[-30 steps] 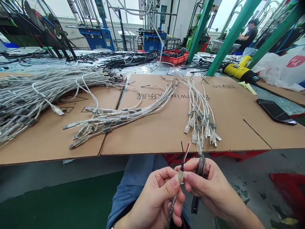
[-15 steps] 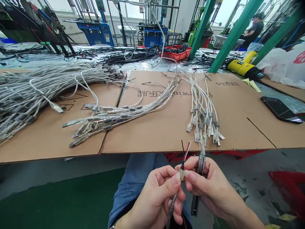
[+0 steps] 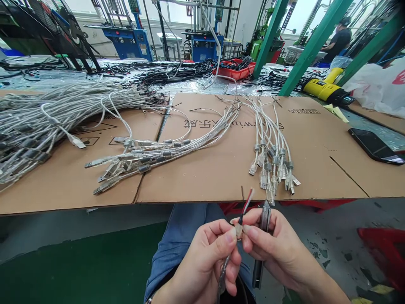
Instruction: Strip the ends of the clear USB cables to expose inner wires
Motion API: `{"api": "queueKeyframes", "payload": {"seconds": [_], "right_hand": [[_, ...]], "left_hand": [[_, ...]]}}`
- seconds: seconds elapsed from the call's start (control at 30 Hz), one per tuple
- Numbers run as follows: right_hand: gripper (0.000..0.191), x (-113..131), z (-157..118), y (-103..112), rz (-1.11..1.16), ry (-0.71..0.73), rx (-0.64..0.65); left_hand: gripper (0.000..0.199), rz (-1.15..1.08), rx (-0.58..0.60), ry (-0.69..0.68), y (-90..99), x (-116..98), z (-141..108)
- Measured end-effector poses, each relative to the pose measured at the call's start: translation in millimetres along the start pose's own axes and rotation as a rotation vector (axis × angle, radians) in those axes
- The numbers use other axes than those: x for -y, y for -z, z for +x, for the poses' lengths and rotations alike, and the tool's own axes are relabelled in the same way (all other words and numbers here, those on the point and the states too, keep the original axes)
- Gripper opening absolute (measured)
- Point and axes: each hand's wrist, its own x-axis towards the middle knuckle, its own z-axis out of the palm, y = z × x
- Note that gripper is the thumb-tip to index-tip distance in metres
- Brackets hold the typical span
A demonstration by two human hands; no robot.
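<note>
Below the table's front edge, my left hand [image 3: 210, 253] pinches a grey cable [image 3: 224, 270] close to its stripped end. Red, white and black wires [image 3: 247, 202] fan upward from that end. A small pale translucent piece [image 3: 238, 230] sits around the cable where the fingertips of both hands meet. My right hand [image 3: 275, 240] pinches this piece with thumb and index finger. Also in the right hand is a dark metal hand tool [image 3: 258, 270], held upright across the palm; its exact kind is partly hidden by the fingers.
Cardboard [image 3: 202, 177] covers the table. On it lie a big bundle of clear cables [image 3: 63, 114], a smaller bundle [image 3: 177, 154] and a fanned group with USB plugs [image 3: 272, 156]. A phone [image 3: 375, 145] and a yellow heat gun [image 3: 324, 89] are at right. Behind is a red tray [image 3: 236, 71].
Both hands have shifted very slightly, with the cable end leaning a little more to the left. The grip of each hand looks the same.
</note>
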Motion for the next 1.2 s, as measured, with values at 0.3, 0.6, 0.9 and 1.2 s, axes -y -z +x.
{"api": "queueKeyframes", "payload": {"seconds": [0.3,0.6,0.9,1.2], "right_hand": [[0.040,17.0,-11.1,2.2,-0.432,0.199,0.063],[0.062,8.3,-18.7,3.5,-1.237,0.834,0.139],[0.056,10.8,-22.7,4.9,-1.400,0.930,0.112],[0.041,9.8,-18.2,2.1,-1.170,0.948,0.055]], "left_hand": [[0.017,-0.047,0.130,0.058,-4.7,-6.3,-3.8],[0.029,-0.009,0.060,-0.035,-0.8,-1.1,-6.3],[0.017,-0.050,0.098,-0.023,2.9,1.5,-5.7],[0.020,-0.060,0.118,-0.020,5.7,2.5,-5.6]]}}
